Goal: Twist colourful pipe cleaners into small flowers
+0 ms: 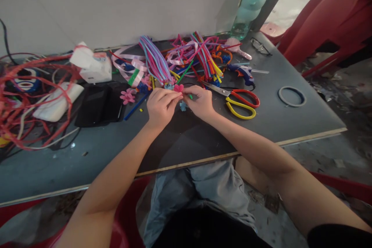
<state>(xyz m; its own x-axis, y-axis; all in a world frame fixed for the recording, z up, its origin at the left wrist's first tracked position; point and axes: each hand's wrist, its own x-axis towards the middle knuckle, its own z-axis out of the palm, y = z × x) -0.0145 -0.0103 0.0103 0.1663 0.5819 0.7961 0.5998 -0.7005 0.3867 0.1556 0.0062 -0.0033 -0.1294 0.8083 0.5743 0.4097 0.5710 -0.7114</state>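
Both hands meet over the front middle of the table. Between their fingertips is a pink pipe-cleaner flower (178, 88). My left hand (162, 105) pinches it from the left, and my right hand (200, 102) closes on its right side. A small light blue pipe-cleaner piece (183, 106) lies just below the fingertips, and a bit of green shows by my right fingers. To the left of my left hand rests a lighter pink flower (128, 96). Beside my right hand lie scissors (241, 102) with red and yellow handles.
Behind the hands lie bundles of coloured pipe cleaners (155, 60). A glue gun (242, 73), a tape ring (292, 96) and a green bottle (250, 9) are on the right. At left are a black phone or wallet (100, 102), a white box (95, 69) and tangled red twine (62, 114).
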